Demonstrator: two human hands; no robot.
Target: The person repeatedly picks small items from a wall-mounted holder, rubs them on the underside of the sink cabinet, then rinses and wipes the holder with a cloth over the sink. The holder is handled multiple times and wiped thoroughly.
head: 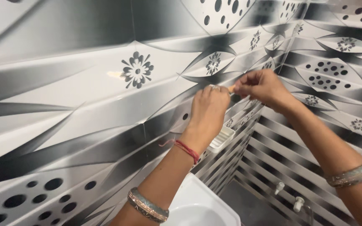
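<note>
— In the head view, what sits between the two hands?

— A small orange-tan stick-like thing [231,88], only a short stub of it showing. Its long axis runs roughly level, left to right, from the left hand [208,109] toward the right hand [259,86]. It is up against the black-and-white patterned wall tiles [105,83], near the corner of the room. What kind of thing it is cannot be told at this size.

— How does the left hand stand?

— The forearm rises from the bottom of the frame, fingers pointing up and curled in at the tips against the wall. It is closed around the near end of the stub; a ring shows on one finger, a red thread [187,150] circles the wrist, and a silver bangle [147,205] sits lower on the arm.

— And the right?

— It comes in from the right edge, wrist bent, fingers bunched into a pinch on the other end of the stub. A silver bangle [355,173] rides on that forearm.

— What lies below?

— A white soap dish [222,139] is fixed to the wall just under the left wrist. A white basin [197,205] sits at the bottom edge, and two white taps [289,196] stick out of the right-hand wall.
</note>
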